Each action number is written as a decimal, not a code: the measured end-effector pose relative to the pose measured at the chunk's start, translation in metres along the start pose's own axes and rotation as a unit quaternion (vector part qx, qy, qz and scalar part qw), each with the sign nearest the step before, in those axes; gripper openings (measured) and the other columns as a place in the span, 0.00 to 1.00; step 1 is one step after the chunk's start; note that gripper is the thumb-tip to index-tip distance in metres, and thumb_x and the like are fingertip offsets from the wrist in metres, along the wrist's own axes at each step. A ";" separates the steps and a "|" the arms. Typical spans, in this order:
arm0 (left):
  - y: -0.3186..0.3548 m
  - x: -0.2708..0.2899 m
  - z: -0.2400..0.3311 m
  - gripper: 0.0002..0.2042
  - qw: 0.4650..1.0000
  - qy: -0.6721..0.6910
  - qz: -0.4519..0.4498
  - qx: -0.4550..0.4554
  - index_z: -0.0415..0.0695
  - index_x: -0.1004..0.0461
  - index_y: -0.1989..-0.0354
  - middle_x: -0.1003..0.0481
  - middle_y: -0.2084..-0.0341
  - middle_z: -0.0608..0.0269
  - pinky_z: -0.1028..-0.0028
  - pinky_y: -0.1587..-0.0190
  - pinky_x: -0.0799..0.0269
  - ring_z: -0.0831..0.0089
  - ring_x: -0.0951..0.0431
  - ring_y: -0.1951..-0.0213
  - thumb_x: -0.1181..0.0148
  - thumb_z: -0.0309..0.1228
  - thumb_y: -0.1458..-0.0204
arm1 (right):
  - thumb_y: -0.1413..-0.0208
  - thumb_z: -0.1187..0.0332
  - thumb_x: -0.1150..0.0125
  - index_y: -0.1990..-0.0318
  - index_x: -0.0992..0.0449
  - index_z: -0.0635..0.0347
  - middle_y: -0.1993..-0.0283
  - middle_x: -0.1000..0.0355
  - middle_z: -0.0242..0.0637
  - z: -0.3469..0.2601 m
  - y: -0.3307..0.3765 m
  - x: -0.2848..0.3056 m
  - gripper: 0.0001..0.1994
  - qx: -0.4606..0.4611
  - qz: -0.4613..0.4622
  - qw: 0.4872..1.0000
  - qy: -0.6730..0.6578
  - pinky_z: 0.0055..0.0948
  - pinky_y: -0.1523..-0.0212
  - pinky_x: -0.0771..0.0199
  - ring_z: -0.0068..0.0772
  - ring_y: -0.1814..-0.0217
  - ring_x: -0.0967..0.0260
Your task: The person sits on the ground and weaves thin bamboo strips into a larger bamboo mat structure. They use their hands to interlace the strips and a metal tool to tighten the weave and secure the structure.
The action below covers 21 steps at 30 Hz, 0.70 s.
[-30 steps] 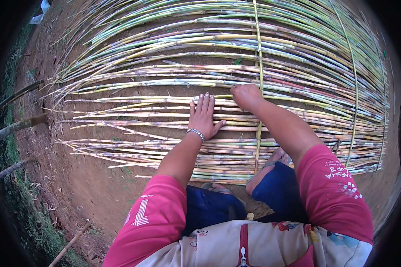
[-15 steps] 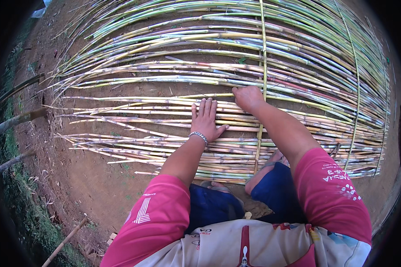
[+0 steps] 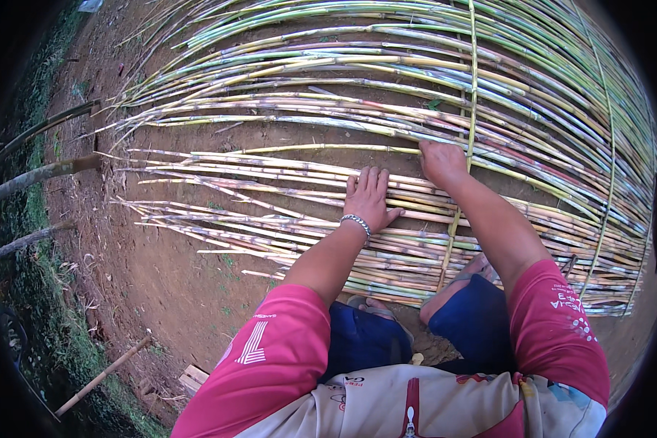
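Note:
Long sugarcane stalks, yellowish with purple-brown joints, lie side by side on the ground before me. My left hand, a chain bracelet at its wrist, lies flat on several of them, fingers stretched. Just to its right and farther off, my right hand is closed around a thin yellow stalk, which stretches left from the fist. Its grip is partly hidden by the back of the hand. A narrow yellow crosspiece runs over the far stalks, close beside my right hand.
Greener stalks fan out at the far side. Another crosspiece crosses at the right. Wooden poles jut in at the left, near grass. My feet stand at the near edge of the stalks.
The whole view has swung, so the scene sits farther right. The stalks under my left hand have come closer together and toward me, and the gap to the thin yellow stalk has widened.

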<state>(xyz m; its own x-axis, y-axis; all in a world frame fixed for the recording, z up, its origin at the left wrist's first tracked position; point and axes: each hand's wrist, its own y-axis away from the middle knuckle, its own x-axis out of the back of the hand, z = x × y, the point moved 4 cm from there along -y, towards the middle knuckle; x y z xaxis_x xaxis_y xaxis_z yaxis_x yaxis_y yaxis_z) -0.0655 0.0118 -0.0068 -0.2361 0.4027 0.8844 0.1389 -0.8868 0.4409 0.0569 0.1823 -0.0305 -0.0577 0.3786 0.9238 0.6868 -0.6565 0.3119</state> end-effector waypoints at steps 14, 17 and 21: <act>-0.001 -0.020 -0.001 0.51 0.999 -0.019 -0.035 -0.013 0.39 0.59 0.19 0.64 0.19 0.47 0.40 0.22 0.74 0.50 0.69 0.19 0.53 0.66 0.38 | 0.33 0.58 0.43 0.48 0.17 0.52 0.52 0.18 0.45 0.029 0.025 0.090 0.15 -0.033 -0.075 0.981 -0.176 0.48 0.44 0.23 0.54 0.48 0.21; -0.003 -0.023 -0.001 0.51 0.998 -0.021 -0.057 -0.012 0.37 0.59 0.20 0.64 0.19 0.43 0.38 0.23 0.75 0.46 0.70 0.19 0.53 0.66 0.38 | 0.30 0.57 0.44 0.53 0.17 0.62 0.67 0.19 0.43 0.074 0.030 0.146 0.17 -0.062 -0.114 0.958 -0.254 0.43 0.55 0.24 0.42 0.64 0.21; -0.006 -0.021 -0.001 0.52 0.996 -0.026 -0.086 -0.008 0.37 0.59 0.20 0.66 0.19 0.42 0.36 0.24 0.76 0.44 0.71 0.19 0.53 0.66 0.39 | 0.34 0.58 0.42 0.55 0.16 0.61 0.61 0.19 0.48 0.130 0.066 0.139 0.16 -0.079 -0.221 0.960 -0.156 0.47 0.53 0.24 0.51 0.59 0.20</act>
<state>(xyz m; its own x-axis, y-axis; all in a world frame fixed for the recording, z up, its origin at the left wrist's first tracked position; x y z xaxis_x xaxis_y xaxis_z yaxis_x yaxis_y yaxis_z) -0.0622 0.0085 -0.0282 -0.2040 0.5596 0.8033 0.0847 -0.8074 0.5839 0.1886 0.2767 0.0898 -0.0803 0.8034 0.5900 0.5254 -0.4689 0.7100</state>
